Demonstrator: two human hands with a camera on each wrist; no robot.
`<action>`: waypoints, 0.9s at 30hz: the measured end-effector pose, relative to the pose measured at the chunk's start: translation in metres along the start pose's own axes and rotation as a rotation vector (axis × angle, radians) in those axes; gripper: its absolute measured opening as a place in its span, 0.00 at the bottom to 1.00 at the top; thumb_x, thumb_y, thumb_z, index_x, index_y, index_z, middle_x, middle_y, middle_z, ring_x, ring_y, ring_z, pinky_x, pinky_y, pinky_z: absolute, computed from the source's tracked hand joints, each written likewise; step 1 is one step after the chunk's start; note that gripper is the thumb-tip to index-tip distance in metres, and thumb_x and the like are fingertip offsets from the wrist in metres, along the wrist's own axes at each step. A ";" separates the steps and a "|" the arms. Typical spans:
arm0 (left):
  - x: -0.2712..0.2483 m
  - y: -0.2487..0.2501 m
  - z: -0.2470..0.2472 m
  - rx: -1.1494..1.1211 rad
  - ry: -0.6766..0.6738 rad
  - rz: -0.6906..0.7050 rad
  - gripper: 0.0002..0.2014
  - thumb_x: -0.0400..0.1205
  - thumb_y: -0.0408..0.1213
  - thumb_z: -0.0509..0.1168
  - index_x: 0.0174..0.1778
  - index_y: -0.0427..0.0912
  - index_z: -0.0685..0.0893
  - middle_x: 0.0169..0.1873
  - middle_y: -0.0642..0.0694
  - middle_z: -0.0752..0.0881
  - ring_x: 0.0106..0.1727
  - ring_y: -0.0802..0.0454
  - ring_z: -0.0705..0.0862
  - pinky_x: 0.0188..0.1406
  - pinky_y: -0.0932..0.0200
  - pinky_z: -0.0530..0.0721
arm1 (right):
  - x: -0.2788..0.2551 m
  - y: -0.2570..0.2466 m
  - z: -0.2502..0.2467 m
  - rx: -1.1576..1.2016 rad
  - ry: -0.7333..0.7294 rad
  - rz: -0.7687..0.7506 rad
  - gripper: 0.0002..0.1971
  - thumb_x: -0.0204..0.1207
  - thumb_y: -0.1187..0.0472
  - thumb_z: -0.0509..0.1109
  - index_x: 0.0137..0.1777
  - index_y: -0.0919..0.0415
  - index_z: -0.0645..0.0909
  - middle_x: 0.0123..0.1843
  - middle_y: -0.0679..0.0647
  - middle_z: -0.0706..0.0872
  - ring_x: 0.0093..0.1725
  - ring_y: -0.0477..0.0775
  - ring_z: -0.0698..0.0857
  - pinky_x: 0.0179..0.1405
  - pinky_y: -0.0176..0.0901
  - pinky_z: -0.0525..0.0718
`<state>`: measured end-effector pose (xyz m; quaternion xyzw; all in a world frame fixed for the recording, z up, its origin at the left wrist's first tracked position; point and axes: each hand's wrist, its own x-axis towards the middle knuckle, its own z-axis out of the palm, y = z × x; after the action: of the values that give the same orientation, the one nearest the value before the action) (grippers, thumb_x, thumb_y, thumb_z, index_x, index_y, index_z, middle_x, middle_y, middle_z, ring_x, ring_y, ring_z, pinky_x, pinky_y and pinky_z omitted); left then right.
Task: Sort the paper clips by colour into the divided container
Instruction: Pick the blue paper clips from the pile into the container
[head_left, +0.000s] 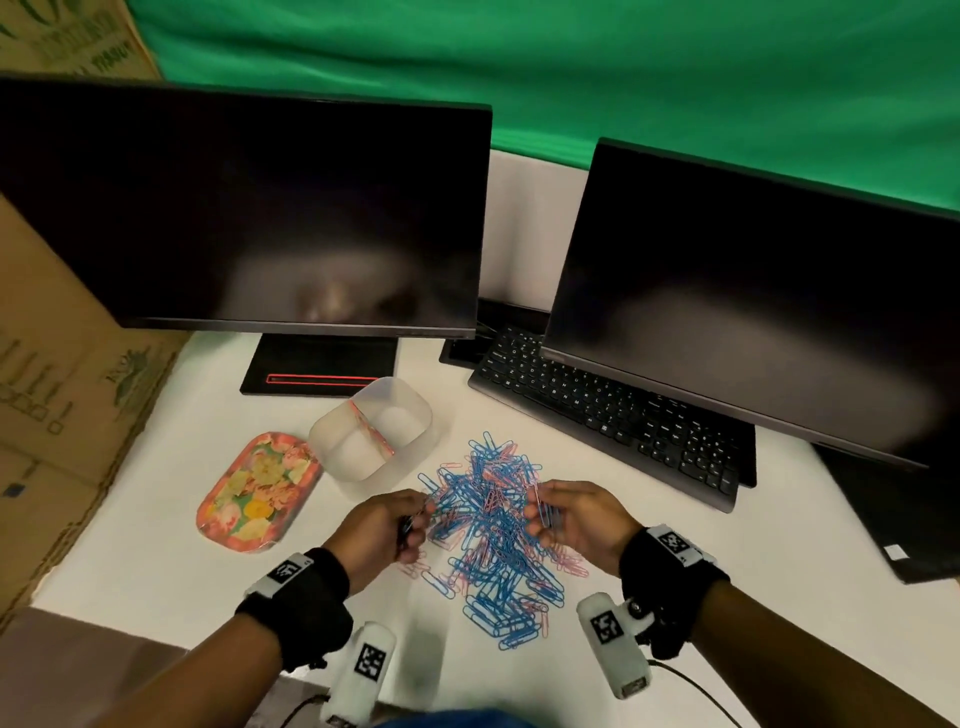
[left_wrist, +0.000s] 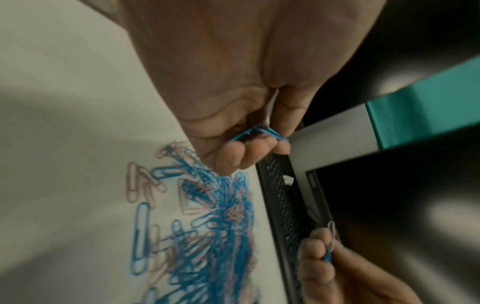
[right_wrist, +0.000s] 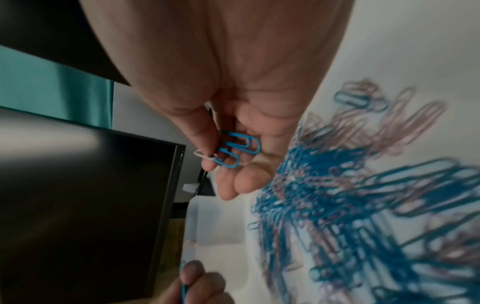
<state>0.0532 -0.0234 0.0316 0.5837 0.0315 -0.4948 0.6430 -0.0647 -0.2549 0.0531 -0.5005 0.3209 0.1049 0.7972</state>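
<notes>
While a loose heap of blue and pink coated-wire paper clips (head_left: 498, 530) lies on the white table (head_left: 166, 561), left hand (head_left: 382, 530) curls round several blue clips (left_wrist: 255, 133); right hand (head_left: 576, 519) pinches blue clips and one pale clip (right_wrist: 233, 150). Translucent plastic divided container (head_left: 371, 431) stands beyond the heap, just beside a floral tray (head_left: 254, 491).

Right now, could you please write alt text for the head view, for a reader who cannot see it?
Two hands, left hand and right hand, each hold blue clips over a pile of blue and pink clips on a white desk. A clear divided container and a floral tray sit to the left, below two dark monitors and a keyboard.
</notes>
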 end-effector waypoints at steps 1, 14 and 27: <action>-0.003 0.006 0.000 -0.066 -0.002 0.003 0.08 0.83 0.30 0.55 0.42 0.37 0.78 0.30 0.44 0.74 0.28 0.50 0.70 0.23 0.61 0.66 | 0.002 -0.005 0.010 0.003 -0.030 0.012 0.07 0.81 0.70 0.62 0.50 0.71 0.81 0.36 0.62 0.84 0.31 0.57 0.83 0.26 0.43 0.81; -0.017 0.039 0.001 0.107 0.220 0.138 0.07 0.83 0.34 0.61 0.38 0.43 0.77 0.25 0.50 0.67 0.22 0.56 0.62 0.22 0.65 0.61 | 0.031 -0.034 0.094 -0.381 -0.171 0.049 0.03 0.79 0.66 0.69 0.50 0.66 0.81 0.42 0.64 0.89 0.32 0.55 0.88 0.27 0.40 0.87; 0.002 0.018 -0.017 0.729 0.239 0.113 0.08 0.76 0.44 0.73 0.43 0.42 0.90 0.27 0.52 0.82 0.21 0.63 0.74 0.24 0.67 0.71 | 0.039 -0.032 0.073 -0.457 -0.067 0.089 0.02 0.80 0.69 0.66 0.48 0.67 0.79 0.42 0.68 0.86 0.29 0.57 0.86 0.24 0.41 0.85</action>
<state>0.0757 -0.0142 0.0381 0.8285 -0.1038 -0.3658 0.4111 0.0106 -0.2126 0.0743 -0.6495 0.2840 0.2266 0.6679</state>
